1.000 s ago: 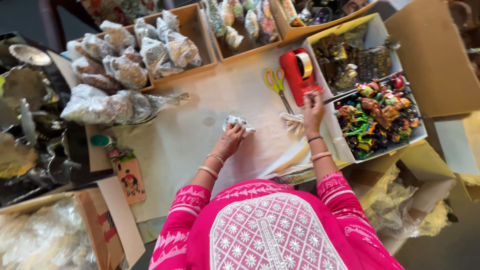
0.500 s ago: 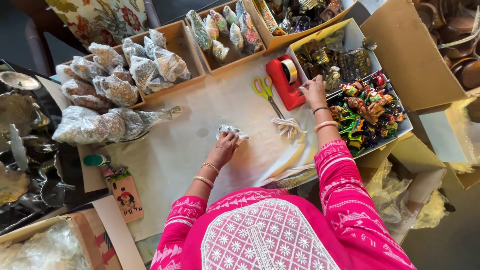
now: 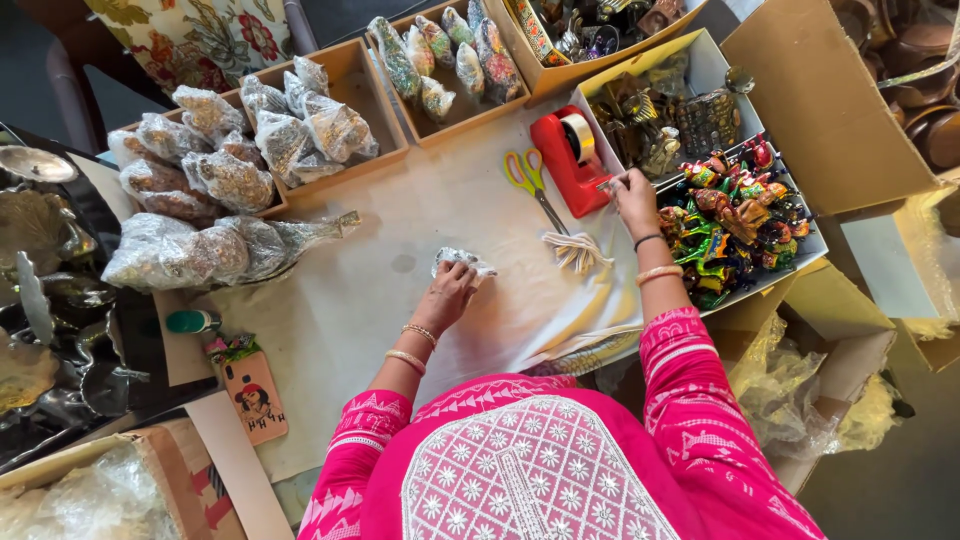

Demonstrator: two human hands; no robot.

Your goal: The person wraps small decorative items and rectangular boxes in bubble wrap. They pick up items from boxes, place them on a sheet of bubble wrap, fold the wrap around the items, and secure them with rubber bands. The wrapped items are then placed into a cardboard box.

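My left hand (image 3: 447, 293) presses down on a small bubble-wrapped bundle (image 3: 462, 261) lying on the paper-covered table (image 3: 350, 290). My right hand (image 3: 636, 200) is at the front end of a red tape dispenser (image 3: 562, 152), fingers pinched on a short strip of tape (image 3: 611, 183). Scissors with yellow and green handles (image 3: 528, 178) lie just left of the dispenser. A bunch of pale strips (image 3: 577, 252) rests between my two hands.
A white box of colourful figurines (image 3: 745, 215) sits right of my right hand. Cardboard trays of wrapped items (image 3: 250, 140) line the far left, with more wrapped pieces (image 3: 440, 55) behind. A phone in a printed case (image 3: 252, 398) and metal dishes (image 3: 40, 230) lie at left.
My right hand moved from beside the tape roll down to the dispenser's front end and pinched the tape. My left hand stayed on the wrapped bundle.
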